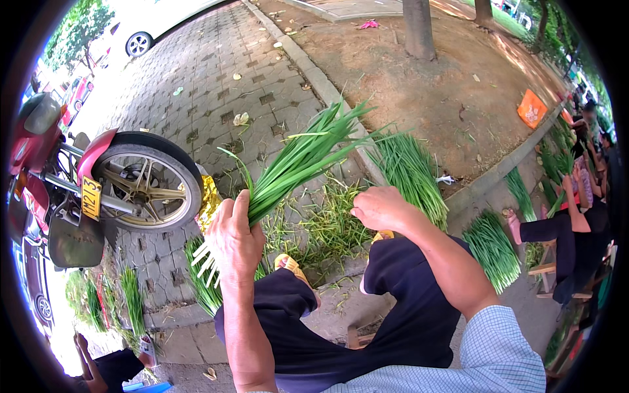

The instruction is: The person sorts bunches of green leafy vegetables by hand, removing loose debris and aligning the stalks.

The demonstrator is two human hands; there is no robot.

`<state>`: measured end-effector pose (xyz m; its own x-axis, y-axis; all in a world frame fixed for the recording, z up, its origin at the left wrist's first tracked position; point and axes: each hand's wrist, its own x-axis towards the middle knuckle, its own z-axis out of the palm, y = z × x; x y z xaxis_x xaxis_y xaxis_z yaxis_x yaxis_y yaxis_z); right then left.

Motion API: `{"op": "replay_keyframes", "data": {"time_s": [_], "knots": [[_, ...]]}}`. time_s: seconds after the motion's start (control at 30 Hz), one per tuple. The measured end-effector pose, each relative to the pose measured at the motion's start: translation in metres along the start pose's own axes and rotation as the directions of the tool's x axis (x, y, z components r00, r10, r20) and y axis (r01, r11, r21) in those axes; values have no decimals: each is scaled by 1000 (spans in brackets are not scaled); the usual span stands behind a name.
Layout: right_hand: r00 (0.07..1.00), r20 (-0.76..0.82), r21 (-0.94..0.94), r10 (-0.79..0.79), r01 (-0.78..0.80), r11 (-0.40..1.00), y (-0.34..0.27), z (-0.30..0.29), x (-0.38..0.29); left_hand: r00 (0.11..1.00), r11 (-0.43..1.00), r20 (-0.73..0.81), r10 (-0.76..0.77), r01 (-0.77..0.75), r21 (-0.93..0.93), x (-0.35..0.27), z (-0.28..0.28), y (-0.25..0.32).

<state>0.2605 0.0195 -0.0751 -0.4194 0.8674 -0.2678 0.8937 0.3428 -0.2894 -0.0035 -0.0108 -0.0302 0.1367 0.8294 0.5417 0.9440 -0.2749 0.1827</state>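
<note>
My left hand (235,240) is closed around a bunch of garlic chives (300,162), its green leaves pointing up and to the right. The pale stem ends (205,260) stick out below my fist. To the right, my right hand (378,209) is raised with its fingers curled together, and nothing shows between them. It hovers above a litter of loose, yellowing leaves (327,221) on the ground between my feet. Just beyond it lies a large pile of chives (410,172) by the kerb. Another pile (199,275) is partly hidden behind my left hand.
A motorcycle's front wheel (147,182) stands at the left, beside gold foil (209,199). More chives (491,248) lie right of my knee. A seated person (545,231) works further right; another person's arms (86,356) show lower left. A concrete kerb (304,59) borders bare soil around a tree trunk (417,29).
</note>
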Motion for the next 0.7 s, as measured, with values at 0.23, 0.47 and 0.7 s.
{"op": "replay_keyframes", "data": {"time_s": [0.23, 0.47, 0.7], "knots": [[855, -514, 802, 73, 449, 394, -19, -45, -25, 999, 999, 26, 20, -21, 35, -3, -2, 1], [602, -792, 319, 97, 274, 907, -4, -31, 12, 993, 994, 58, 103, -104, 15, -4, 4, 7], [717, -662, 581, 218, 308, 753, 4, -28, 11, 997, 998, 46, 61, -61, -2, -3, 0, 8]]}}
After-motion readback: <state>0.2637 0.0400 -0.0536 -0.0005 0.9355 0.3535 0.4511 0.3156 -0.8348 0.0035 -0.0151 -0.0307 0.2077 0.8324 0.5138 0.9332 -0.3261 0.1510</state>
